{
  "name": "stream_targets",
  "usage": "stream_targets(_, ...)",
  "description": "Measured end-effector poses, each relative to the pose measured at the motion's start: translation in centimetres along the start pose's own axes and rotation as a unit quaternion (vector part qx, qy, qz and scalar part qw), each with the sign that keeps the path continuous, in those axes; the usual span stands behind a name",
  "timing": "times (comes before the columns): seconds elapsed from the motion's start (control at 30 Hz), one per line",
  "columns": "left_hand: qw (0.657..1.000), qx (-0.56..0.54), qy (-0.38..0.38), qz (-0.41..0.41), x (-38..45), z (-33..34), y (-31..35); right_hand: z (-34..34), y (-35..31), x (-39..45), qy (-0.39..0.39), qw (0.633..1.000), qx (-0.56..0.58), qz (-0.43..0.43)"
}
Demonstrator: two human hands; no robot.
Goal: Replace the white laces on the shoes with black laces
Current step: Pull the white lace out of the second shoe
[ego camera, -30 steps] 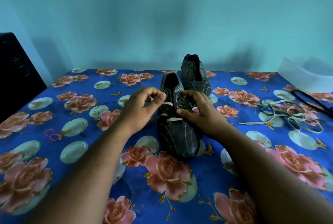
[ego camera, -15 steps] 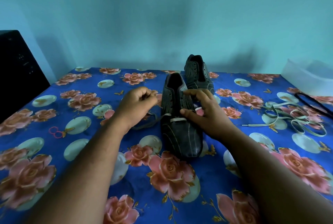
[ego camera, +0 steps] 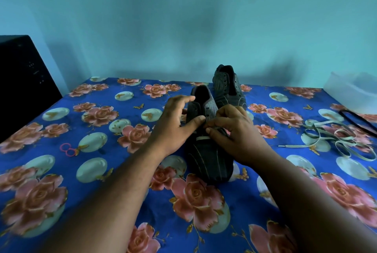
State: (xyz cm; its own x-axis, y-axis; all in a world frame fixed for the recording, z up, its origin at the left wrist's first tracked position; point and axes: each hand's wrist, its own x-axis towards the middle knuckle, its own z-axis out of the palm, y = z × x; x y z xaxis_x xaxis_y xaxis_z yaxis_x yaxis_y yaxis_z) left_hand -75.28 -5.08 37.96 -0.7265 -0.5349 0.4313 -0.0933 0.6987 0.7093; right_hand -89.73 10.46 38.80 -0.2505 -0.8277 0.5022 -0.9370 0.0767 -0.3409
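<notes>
Both hands are meeting over the lace area of the near shoe (ego camera: 208, 155), which is lying toe toward the camera on the floral cloth (ego camera: 102, 171). The right hand (ego camera: 234, 136) is pinching a strand of the white lace (ego camera: 202, 138) between thumb and fingers. The left hand (ego camera: 173, 128) is resting on the shoe's left side, loosely spread, thumb tip touching the right fingers; whether it is gripping the lace cannot be told. The second shoe (ego camera: 228, 87) is standing just behind. A loose white lace (ego camera: 334, 136) is lying well to the right.
</notes>
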Motion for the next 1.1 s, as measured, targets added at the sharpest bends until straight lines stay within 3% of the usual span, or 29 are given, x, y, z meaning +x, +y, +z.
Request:
stream_targets(0.4, 0.999, -0.017, 0.05, 0.0, -0.1, 0.2, 0.3, 0.3, -1.4, 0.2, -0.101, 0.992, 0.03, 0.071)
stream_targets(0.67, 1.0, -0.004, 0.023, 0.011, -0.3, 0.0, 0.8, 0.4, -1.4, 0.3, -0.098, 0.971, 0.194, 0.103)
stream_targets(0.73, 1.0, -0.012, 0.021, 0.004, -0.3, -0.1, 0.9, 0.1, -1.3, 0.3, -0.096, 0.943, 0.293, 0.125)
stream_targets(0.83, 1.0, -0.017, 0.005, -0.004, -0.4, -0.2, 1.1, -0.9, -1.8, 0.0, -0.111, 0.846, 0.493, 0.169)
stream_targets(0.87, 1.0, -0.014, 0.0, -0.005, -0.4, -0.2, 1.2, -1.1, -1.9, -0.1, -0.112, 0.844, 0.496, 0.173)
stream_targets(0.9, 1.0, -0.009, -0.003, -0.004, -0.4, -0.2, 1.2, -1.0, -1.9, 0.0, -0.107, 0.873, 0.45, 0.159)
stream_targets(0.97, 1.0, -0.008, -0.015, -0.005, -0.4, -0.1, 0.9, -0.3, -1.4, 0.2, -0.07, 0.964, 0.234, 0.108)
stream_targets(1.0, 0.999, -0.023, -0.029, -0.012, -0.4, -0.2, 0.8, 0.1, -1.2, 0.3, -0.052, 0.983, 0.152, 0.088)
stream_targets(1.1, 0.988, -0.11, -0.096, -0.044, -0.4, -0.9, 0.9, 0.1, -1.0, 0.4, -0.037, 0.977, 0.197, 0.078)
